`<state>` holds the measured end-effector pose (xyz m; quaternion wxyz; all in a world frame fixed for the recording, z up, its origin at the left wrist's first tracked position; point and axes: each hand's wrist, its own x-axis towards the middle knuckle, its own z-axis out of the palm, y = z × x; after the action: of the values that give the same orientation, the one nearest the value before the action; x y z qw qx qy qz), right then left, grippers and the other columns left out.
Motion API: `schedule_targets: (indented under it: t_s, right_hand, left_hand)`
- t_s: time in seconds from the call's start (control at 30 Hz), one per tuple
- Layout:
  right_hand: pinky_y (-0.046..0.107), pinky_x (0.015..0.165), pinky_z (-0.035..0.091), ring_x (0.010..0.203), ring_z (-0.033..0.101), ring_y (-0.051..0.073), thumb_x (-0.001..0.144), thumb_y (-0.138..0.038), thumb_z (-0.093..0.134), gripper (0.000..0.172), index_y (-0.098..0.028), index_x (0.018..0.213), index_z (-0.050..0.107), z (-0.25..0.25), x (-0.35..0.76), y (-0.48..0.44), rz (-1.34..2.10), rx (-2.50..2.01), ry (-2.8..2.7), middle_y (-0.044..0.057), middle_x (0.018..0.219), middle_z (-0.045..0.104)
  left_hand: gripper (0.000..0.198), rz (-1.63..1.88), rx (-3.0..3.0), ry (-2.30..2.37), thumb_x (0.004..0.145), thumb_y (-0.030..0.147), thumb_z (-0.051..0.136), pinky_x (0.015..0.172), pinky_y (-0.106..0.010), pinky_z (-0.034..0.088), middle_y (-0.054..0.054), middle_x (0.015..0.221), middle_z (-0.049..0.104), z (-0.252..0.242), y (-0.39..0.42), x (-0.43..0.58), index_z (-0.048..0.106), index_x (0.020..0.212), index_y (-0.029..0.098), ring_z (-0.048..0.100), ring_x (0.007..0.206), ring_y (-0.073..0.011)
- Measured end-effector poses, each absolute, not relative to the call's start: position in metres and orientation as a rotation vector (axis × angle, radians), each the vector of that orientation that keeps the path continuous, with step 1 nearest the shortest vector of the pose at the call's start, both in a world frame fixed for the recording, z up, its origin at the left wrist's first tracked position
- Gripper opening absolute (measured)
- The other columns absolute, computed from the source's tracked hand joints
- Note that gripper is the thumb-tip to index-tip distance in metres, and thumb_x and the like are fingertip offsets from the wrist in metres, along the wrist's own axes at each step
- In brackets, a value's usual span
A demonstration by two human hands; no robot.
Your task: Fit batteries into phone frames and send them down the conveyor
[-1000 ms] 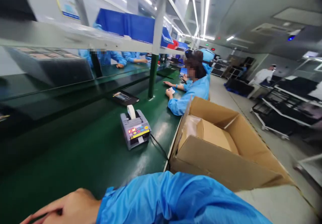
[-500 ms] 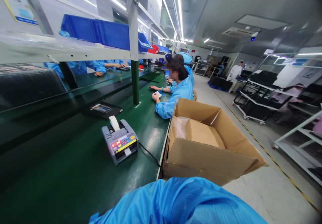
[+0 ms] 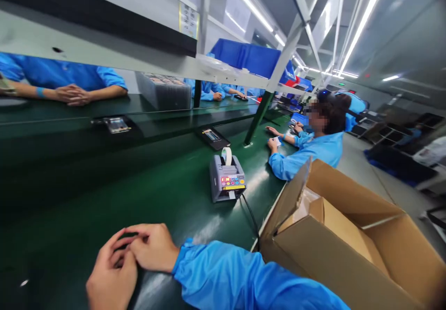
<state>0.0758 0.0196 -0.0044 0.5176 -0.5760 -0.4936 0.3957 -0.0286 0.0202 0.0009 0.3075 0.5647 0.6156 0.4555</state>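
Head view: left hand (image 3: 108, 277) and right hand (image 3: 155, 247) meet low down over the green table (image 3: 167, 184), with fingers bent and touching each other; I cannot tell if they pinch some small thing; the right arm wears a blue sleeve (image 3: 226, 273); the tape machine (image 3: 228, 175) sits on the table, past the hands and a bit to the right, well apart from them; it has a white tape roll (image 3: 228, 154) on top, and a bit of tape (image 3: 232, 194) pokes out in front; a black cord (image 3: 250, 212) runs from it beside a big brown box (image 3: 324, 254), which is open with a smaller box (image 3: 343, 228) inside; just behind the machine lies a black tray (image 3: 223, 143); a worker in blue (image 3: 310, 154) is past the brown box; across the table, another person's hands (image 3: 73, 95) are folded; blue bins (image 3: 244, 56) stand on the shelf (image 3: 139, 56) above.
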Motion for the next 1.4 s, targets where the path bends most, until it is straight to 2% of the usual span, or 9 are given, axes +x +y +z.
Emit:
schedule_targets:
  t_s: [0.07,0.23,0.47,0.67,0.8,0.9,1.03,1.2,1.4]
  right_hand:
    - [0.032,0.079,0.064,0.088,0.078,0.023,0.088,-0.023,0.063,0.039,-0.027,0.124,0.078,-0.001,0.076,0.016,0.977,-1.372,-1.185,0.001,0.1,0.08]
    - [0.03,0.078,0.062,0.084,0.076,0.021,0.088,-0.022,0.059,0.041,-0.025,0.124,0.078,0.009,0.078,0.011,0.973,-1.393,-1.208,0.001,0.102,0.08]
    - [0.025,0.063,0.059,0.064,0.068,0.017,0.083,-0.016,0.056,0.05,-0.023,0.128,0.076,0.017,0.081,0.009,0.997,-1.468,-1.219,0.0,0.09,0.079]
    - [0.033,0.085,0.064,0.092,0.077,0.022,0.084,-0.015,0.054,0.048,-0.021,0.127,0.076,0.02,0.077,0.005,1.076,-1.335,-1.129,0.002,0.105,0.079]
    - [0.038,0.087,0.065,0.095,0.077,0.024,0.086,-0.019,0.055,0.045,-0.024,0.126,0.075,0.016,0.081,0.007,1.16,-1.279,-1.103,0.002,0.108,0.079]
    - [0.037,0.083,0.065,0.091,0.077,0.024,0.086,-0.026,0.059,0.045,-0.022,0.128,0.074,0.011,0.086,0.008,1.155,-1.302,-1.101,0.003,0.104,0.079]
    - [0.032,0.073,0.062,0.079,0.073,0.021,0.084,-0.032,0.065,0.037,-0.018,0.117,0.077,0.007,0.092,0.006,1.091,-1.296,-1.077,0.005,0.093,0.078]
    - [0.023,0.051,0.048,0.05,0.056,0.013,0.085,-0.036,0.067,0.025,-0.018,0.102,0.075,0.012,0.094,0.011,1.087,-1.303,-1.057,-0.002,0.062,0.065]
    - [0.021,0.045,0.042,0.045,0.051,0.012,0.083,-0.032,0.058,0.03,-0.015,0.103,0.07,0.036,0.111,0.062,0.813,-1.417,-1.17,-0.003,0.059,0.061]
  left_hand:
    - [0.055,1.174,1.436,1.576,0.066,0.038,0.06,0.065,-0.027,0.057,0.006,0.091,0.076,0.0,0.02,-0.027,0.066,0.12,0.034,0.074,0.076,-0.0198]
    - [0.064,1.124,1.477,1.522,0.075,0.042,0.055,0.073,-0.032,0.057,-0.005,0.104,0.075,0.002,0.014,-0.025,0.061,0.136,0.024,0.073,0.083,-0.0233]
    - [0.064,1.089,1.461,1.545,0.077,0.041,0.054,0.071,-0.03,0.055,-0.006,0.105,0.074,0.013,0.009,-0.023,0.06,0.139,0.023,0.071,0.081,-0.0214]
    - [0.06,1.118,1.452,1.531,0.081,0.04,0.055,0.068,-0.029,0.055,-0.005,0.101,0.074,0.019,0.004,-0.023,0.062,0.137,0.023,0.068,0.072,-0.0196]
    - [0.058,1.138,1.491,1.539,0.082,0.041,0.055,0.066,-0.03,0.056,-0.005,0.1,0.074,0.013,0.007,-0.02,0.063,0.136,0.022,0.068,0.071,-0.0201]
    - [0.055,1.162,1.499,1.537,0.082,0.04,0.056,0.066,-0.029,0.056,-0.006,0.101,0.074,0.007,0.01,-0.017,0.065,0.133,0.02,0.069,0.073,-0.0204]
    - [0.043,1.195,1.515,1.467,0.087,0.033,0.053,0.072,-0.031,0.057,-0.009,0.105,0.074,0.004,0.008,-0.013,0.067,0.125,0.017,0.07,0.081,-0.0212]
    - [0.036,1.231,1.519,1.442,0.093,0.026,0.049,0.079,-0.032,0.057,-0.008,0.109,0.072,0.008,0.005,-0.01,0.065,0.125,0.019,0.069,0.088,-0.0202]
    - [0.034,1.27,1.524,1.423,0.094,0.019,0.048,0.075,-0.031,0.053,-0.006,0.104,0.071,0.013,0.002,-0.008,0.062,0.125,0.017,0.064,0.073,-0.0156]
